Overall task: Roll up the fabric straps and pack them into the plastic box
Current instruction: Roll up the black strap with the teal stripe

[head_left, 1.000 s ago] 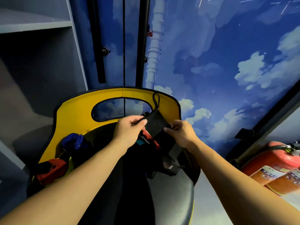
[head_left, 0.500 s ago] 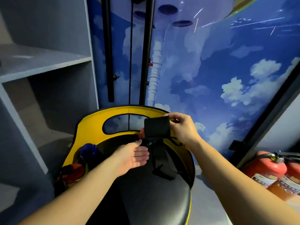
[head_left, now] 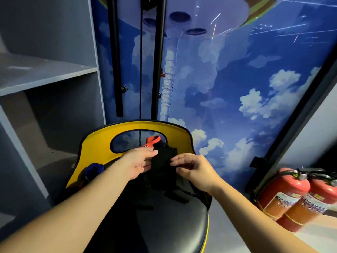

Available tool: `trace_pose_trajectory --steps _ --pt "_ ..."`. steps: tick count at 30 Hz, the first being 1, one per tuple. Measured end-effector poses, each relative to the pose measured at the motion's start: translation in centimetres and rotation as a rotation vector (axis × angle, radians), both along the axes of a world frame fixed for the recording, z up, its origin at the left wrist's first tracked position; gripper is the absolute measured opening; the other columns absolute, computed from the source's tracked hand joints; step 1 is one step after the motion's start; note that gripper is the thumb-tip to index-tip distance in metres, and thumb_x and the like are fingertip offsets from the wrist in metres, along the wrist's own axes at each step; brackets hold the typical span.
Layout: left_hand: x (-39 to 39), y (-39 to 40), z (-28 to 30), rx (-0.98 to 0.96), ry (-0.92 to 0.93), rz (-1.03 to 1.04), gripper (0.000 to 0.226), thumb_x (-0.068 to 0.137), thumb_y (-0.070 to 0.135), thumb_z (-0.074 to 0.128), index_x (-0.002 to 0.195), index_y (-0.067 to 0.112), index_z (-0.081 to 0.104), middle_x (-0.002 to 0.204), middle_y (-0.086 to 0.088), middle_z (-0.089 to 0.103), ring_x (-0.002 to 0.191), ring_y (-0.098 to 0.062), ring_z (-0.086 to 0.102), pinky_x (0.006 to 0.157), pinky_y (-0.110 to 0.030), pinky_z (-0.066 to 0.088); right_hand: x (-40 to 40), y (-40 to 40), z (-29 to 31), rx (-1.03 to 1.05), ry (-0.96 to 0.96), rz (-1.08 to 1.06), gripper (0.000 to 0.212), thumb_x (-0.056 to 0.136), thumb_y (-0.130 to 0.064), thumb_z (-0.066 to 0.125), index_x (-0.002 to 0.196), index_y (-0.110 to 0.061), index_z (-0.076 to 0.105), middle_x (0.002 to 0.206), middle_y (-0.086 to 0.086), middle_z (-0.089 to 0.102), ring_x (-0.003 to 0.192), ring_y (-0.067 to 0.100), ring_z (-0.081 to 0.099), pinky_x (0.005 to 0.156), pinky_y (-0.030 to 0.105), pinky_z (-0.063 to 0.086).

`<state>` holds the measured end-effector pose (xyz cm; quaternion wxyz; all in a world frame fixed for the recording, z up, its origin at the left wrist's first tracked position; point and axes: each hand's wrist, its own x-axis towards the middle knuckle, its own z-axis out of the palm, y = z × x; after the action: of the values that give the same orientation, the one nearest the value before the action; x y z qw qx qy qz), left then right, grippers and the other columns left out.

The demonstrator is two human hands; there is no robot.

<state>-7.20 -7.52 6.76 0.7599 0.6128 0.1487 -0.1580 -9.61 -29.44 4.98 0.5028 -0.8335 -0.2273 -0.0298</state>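
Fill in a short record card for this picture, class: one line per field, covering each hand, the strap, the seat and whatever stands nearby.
left hand: holds the black strap's left edge
right hand: pinches its right edge
black strap: held above the seat, tail hanging down
orange strap end: sticks up behind the black one
chair: yellow back, black seat
blue bundle: on the seat's left side
fire extinguishers: two, right, on the floor
plastic box: not in view
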Motion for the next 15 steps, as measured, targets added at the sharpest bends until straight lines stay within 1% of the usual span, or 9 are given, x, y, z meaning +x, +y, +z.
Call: trace_pose_trajectory --steps 2,4,6,7,9,11,12,13,15 --pt "0.1 0.0 -0.1 0.034 -0.059 0.017 0.026 0.09 0.006 0.071 0.112 0.02 0.067 0.106 -0.004 0.073 0.102 -0.021 0.067 0.091 -0.036 0.052 -0.2 0.2 -0.3 0.097 0.085 -0.041 0.029 0.088 -0.001 0.067 0.091 -0.026 0.08 0.105 -0.008 0.075 0.103 0.01 0.069 0.095 0.027 0.053" --pt "0.0 0.1 -0.1 0.064 -0.115 0.034 0.03 0.09 0.005 0.07 0.116 0.018 0.067 0.108 -0.004 0.074 0.105 -0.021 0.068 0.097 -0.038 0.05 -0.2 0.4 -0.5 0.318 0.231 -0.131 0.023 0.092 0.002 0.063 0.091 -0.015 0.079 0.098 0.002 0.077 0.098 0.018 0.071 0.089 0.028 0.053" --pt "-0.1 0.3 -0.1 0.095 -0.173 0.053 0.034 0.09 0.004 0.07 0.123 0.013 0.065 0.114 -0.006 0.073 0.11 -0.023 0.067 0.101 -0.039 0.05 0.2 0.5 -0.5 0.474 0.4 -0.231 0.019 0.097 -0.007 0.058 0.095 -0.011 0.076 0.092 0.007 0.076 0.096 0.026 0.071 0.084 0.03 0.051" --pt "-0.2 0.4 0.0 0.11 -0.2 0.057 0.036 0.09 0.004 0.07 0.125 0.011 0.065 0.116 -0.007 0.072 0.111 -0.024 0.066 0.102 -0.039 0.05 0.5 0.6 -0.3 0.456 0.481 -0.267 0.02 0.1 -0.018 0.056 0.096 -0.013 0.075 0.089 0.004 0.075 0.094 0.025 0.07 0.084 0.031 0.048" --pt "-0.4 0.6 0.0 0.152 -0.238 0.036 0.036 0.089 0.004 0.07 0.124 0.012 0.065 0.113 -0.003 0.071 0.109 -0.02 0.066 0.099 -0.036 0.051 1.3 1.1 0.0 0.352 0.659 -0.293 0.034 0.101 -0.044 0.051 0.092 -0.019 0.073 0.085 0.0 0.074 0.088 0.019 0.067 0.081 0.033 0.042" --pt "-0.8 0.6 -0.4 0.211 -0.274 -0.008 0.035 0.088 0.004 0.072 0.121 0.014 0.067 0.108 0.003 0.07 0.105 -0.015 0.065 0.091 -0.028 0.052 2.1 2.0 0.2 0.341 0.8 -0.256 0.049 0.099 -0.058 0.046 0.078 -0.022 0.072 0.075 -0.002 0.071 0.076 0.015 0.066 0.073 0.032 0.04" --pt "-1.0 0.7 -0.8 0.24 -0.292 -0.029 0.035 0.087 0.005 0.073 0.121 0.013 0.068 0.109 0.003 0.07 0.105 -0.013 0.065 0.091 -0.027 0.052 2.6 2.5 0.3 0.374 0.832 -0.249 0.05 0.098 -0.058 0.049 0.072 -0.021 0.071 0.07 -0.002 0.07 0.07 0.014 0.065 0.071 0.031 0.04" --pt "-1.2 0.7 -1.2 0.263 -0.308 -0.047 0.035 0.086 0.005 0.075 0.12 0.012 0.069 0.113 0.002 0.07 0.105 -0.012 0.065 0.093 -0.027 0.052 3.0 3.1 0.5 0.417 0.839 -0.262 0.045 0.095 -0.055 0.056 0.076 -0.019 0.073 0.072 -0.001 0.072 0.069 0.014 0.065 0.072 0.031 0.043" --pt "-1.5 1.0 -2.3 0.307 -0.335 -0.079 0.036 0.084 0.006 0.077 0.119 0.011 0.071 0.123 0.002 0.066 0.112 -0.011 0.062 0.103 -0.028 0.048 3.9 3.9 0.5 0.456 0.833 -0.295 0.03 0.092 -0.041 0.068 0.099 -0.012 0.075 0.092 0.005 0.078 0.083 0.019 0.07 0.075 0.031 0.051"
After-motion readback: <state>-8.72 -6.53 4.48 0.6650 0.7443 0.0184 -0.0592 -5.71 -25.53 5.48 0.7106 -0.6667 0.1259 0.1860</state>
